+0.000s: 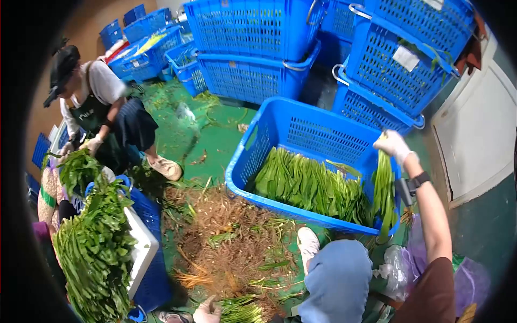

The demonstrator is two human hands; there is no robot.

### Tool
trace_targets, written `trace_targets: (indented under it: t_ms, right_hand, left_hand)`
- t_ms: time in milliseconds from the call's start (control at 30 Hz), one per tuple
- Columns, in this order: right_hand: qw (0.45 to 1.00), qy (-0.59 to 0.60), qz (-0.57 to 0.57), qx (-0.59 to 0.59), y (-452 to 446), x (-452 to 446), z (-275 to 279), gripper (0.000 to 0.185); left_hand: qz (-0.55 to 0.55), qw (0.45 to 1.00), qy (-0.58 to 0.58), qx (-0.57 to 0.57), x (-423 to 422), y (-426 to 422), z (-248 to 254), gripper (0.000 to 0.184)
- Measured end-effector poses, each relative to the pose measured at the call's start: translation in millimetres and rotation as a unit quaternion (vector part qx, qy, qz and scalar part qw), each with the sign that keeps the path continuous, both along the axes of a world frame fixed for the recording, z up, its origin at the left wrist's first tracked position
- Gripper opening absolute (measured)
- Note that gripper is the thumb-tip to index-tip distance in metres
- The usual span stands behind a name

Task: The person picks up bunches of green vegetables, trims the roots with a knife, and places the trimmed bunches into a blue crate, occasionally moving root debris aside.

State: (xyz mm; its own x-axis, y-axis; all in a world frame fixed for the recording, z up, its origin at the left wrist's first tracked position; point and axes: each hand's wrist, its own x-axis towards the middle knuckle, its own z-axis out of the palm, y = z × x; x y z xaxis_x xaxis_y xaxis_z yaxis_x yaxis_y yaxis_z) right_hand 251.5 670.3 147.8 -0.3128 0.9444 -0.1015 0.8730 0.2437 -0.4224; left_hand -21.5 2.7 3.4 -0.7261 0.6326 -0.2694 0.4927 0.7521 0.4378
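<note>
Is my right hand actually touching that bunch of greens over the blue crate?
Touching: the head view shows the gloved right hand closed on the stalks, the bunch hanging below.

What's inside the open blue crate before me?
Leafy greens laid in a row; your right hand holds another bunch at its right end. What's beneath the greens is hidden.

The green floor (212, 142) bears a brown heap of roots (231, 237) at seven o'clock, an open blue crate (323, 134) just off centre towards three, crate stacks at twelve (242, 78) and two (371, 110), and scattered green scraps (161, 99) at ten.
</note>
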Motion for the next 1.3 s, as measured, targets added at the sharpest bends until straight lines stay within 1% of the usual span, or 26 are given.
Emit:
trace_targets:
  t_ms: [33,67,100,133,200,267,300,333,367,400,467,533,567,633,700,733,767,867,933,1000,1033,1067,1100,1200,1267,1300]
  right_hand:
    - [0.999,0.005,0.003,-0.038,6,0,-42,0.044]
    - [0.987,-0.075,-0.050,-0.131,20,2,-86,0.049]
    - [0.982,-0.106,-0.059,-0.143,16,1,-124,0.043]
    - [0.989,-0.039,-0.036,-0.137,12,3,-168,0.033]
    - [0.986,0.095,0.017,-0.137,8,13,-258,0.019]
    - [0.965,0.067,-0.063,-0.246,26,27,-342,0.013]
    - [0.978,0.097,-0.076,-0.169,51,60,-414,0.011]
    - [0.991,0.098,-0.028,-0.087,78,91,-471,0.026]
    - [0.995,0.012,-0.070,-0.068,67,80,-457,0.041]
    - [0.996,0.055,-0.046,-0.047,75,90,-469,0.047]
    - [0.997,-0.002,-0.034,-0.069,73,86,-440,0.056]
    - [0.999,-0.016,-0.027,-0.030,64,71,-400,0.059]
    - [1.000,-0.018,-0.020,0.009,57,63,-383,0.062]
    - [0.996,0.033,-0.076,-0.019,75,79,-368,0.065]
    - [0.987,0.083,-0.072,-0.115,96,92,-327,0.066]
    - [0.981,0.153,-0.107,-0.053,76,83,-300,0.062]
    - [0.977,0.179,-0.100,-0.062,58,76,-263,0.058]
    - [0.977,0.202,-0.054,-0.039,-10,49,-151,0.047]
    - [0.973,0.230,0.010,-0.010,-24,53,-105,0.039]
    - [0.925,0.371,0.014,-0.084,-32,58,-64,0.039]
    - [0.940,0.337,-0.004,-0.047,-84,19,-16,0.040]
    - [0.952,0.304,-0.023,-0.008,-154,-28,29,0.041]
    - [0.952,0.307,-0.017,-0.003,-186,-47,42,0.041]
    - [0.843,0.489,0.088,-0.204,-257,-87,72,0.046]
    - [0.732,0.575,0.151,-0.333,-290,-107,79,0.051]
    - [0.763,0.545,0.134,-0.321,-316,-128,77,0.050]
  left_hand:
    - [0.014,0.999,-0.026,0.019,-2,0,-6,0.036]
    - [-0.001,0.999,-0.032,-0.003,-6,3,-8,0.045]
    - [-0.008,1.000,-0.013,-0.027,-12,1,-24,0.043]
    - [-0.002,0.998,0.007,-0.061,-13,-7,-40,0.042]
    - [0.007,0.995,0.007,-0.097,-11,11,-17,0.040]
    - [0.023,0.995,0.009,-0.100,-12,16,-9,0.038]
    - [0.029,0.994,0.020,-0.106,-14,13,-11,0.037]
    - [0.021,0.995,0.029,-0.095,-17,15,-18,0.035]
    - [0.013,0.993,0.030,-0.117,-19,15,-24,0.035]
    - [0.000,0.991,0.028,-0.131,-21,19,-32,0.035]
    - [-0.042,0.996,-0.005,-0.082,-19,28,-52,0.028]
    - [-0.155,0.986,-0.053,-0.042,-10,28,-86,0.031]
    - [-0.180,0.979,-0.073,-0.059,-2,28,-103,0.034]
    - [-0.265,0.955,-0.073,-0.115,7,24,-144,0.043]
    - [-0.280,0.946,-0.070,-0.145,11,28,-155,0.044]
    - [-0.291,0.937,-0.068,-0.182,14,30,-160,0.044]
    - [-0.340,0.912,0.001,-0.232,20,27,-167,0.042]
    - [-0.379,0.887,0.043,-0.261,33,6,-192,0.039]
    - [-0.361,0.909,0.022,-0.206,20,0,-172,0.035]
    - [-0.268,0.948,-0.128,-0.113,17,-20,-177,0.039]
    - [-0.243,0.939,-0.201,-0.139,18,-26,-179,0.045]
    - [-0.238,0.942,-0.197,-0.131,19,-30,-177,0.045]
    - [-0.228,0.940,-0.226,-0.115,18,-34,-175,0.052]
    - [-0.204,0.938,-0.254,-0.122,24,-39,-175,0.078]
    - [-0.231,0.893,-0.328,-0.204,12,-24,-169,0.086]
    - [-0.248,0.870,-0.354,-0.236,6,-15,-165,0.091]
